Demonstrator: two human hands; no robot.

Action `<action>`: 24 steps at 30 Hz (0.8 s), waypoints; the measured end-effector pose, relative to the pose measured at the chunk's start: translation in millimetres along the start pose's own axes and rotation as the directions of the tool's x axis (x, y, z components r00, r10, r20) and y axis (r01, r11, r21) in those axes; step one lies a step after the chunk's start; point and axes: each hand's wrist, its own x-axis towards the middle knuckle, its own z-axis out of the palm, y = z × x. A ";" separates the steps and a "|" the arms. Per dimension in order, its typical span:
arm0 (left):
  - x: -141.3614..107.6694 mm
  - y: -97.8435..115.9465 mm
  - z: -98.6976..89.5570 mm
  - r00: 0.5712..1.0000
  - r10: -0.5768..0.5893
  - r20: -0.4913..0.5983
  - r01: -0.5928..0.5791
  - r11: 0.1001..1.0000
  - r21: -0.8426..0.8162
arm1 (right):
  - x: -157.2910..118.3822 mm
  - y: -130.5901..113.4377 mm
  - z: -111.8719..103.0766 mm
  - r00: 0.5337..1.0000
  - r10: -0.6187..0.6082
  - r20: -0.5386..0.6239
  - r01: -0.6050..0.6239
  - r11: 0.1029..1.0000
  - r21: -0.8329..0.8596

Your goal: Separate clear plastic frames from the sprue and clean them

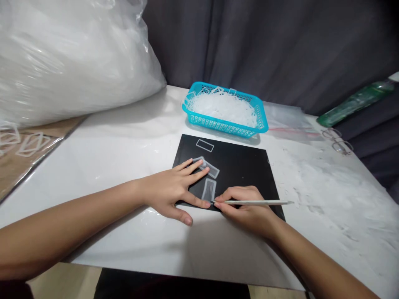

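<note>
My left hand (pixel 174 187) lies spread on a black board (pixel 246 170), its index fingertip at the lower end of a pale-rimmed rectangular piece (pixel 210 189). Under its other fingertips is another translucent rectangular piece (pixel 213 170), partly covered. My right hand (pixel 245 205) pinches a thin white pen-like tool (pixel 258 202), whose dark tip meets the lower end of the first piece, close to my left index finger. What the tip is exactly I cannot make out. Higher on the board sits a rectangular white frame (pixel 205 145).
Behind the board stands a turquoise basket (pixel 224 126) heaped with small white pieces. Clear plastic bags (pixel 283 116), eyeglasses (pixel 339 143) and a green bottle (pixel 355 101) are at the right. A big white plastic sack (pixel 71 62) fills the back left, above brown cardboard (pixel 28 162) with loose white frames.
</note>
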 end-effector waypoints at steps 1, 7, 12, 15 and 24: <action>0.0 0.1 0.0 1.000 -0.008 -0.005 0.008 1.000 -0.012 | 0.2 0.5 -1.0 1.000 0.000 0.000 0.000 1.000 0.004; 0.8 1.1 -0.6 0.999 -0.034 -0.002 0.034 0.999 -0.035 | 1.2 1.2 3.6 0.986 -0.169 -0.004 0.169 0.986 0.005; 1.3 2.5 -0.4 0.996 -0.086 0.024 0.087 0.996 -0.029 | -7.4 8.0 8.8 0.979 -0.198 0.040 0.202 0.954 -0.222; 2.6 3.0 -0.2 0.989 -0.134 0.058 0.137 0.990 -0.043 | -7.6 12.8 -4.6 0.973 -0.180 -0.144 0.128 0.941 -0.313; 3.5 3.7 0.0 0.987 -0.142 0.073 0.147 0.987 -0.065 | -23.0 53.4 -102.1 0.714 -0.085 -0.695 -0.534 0.575 -0.619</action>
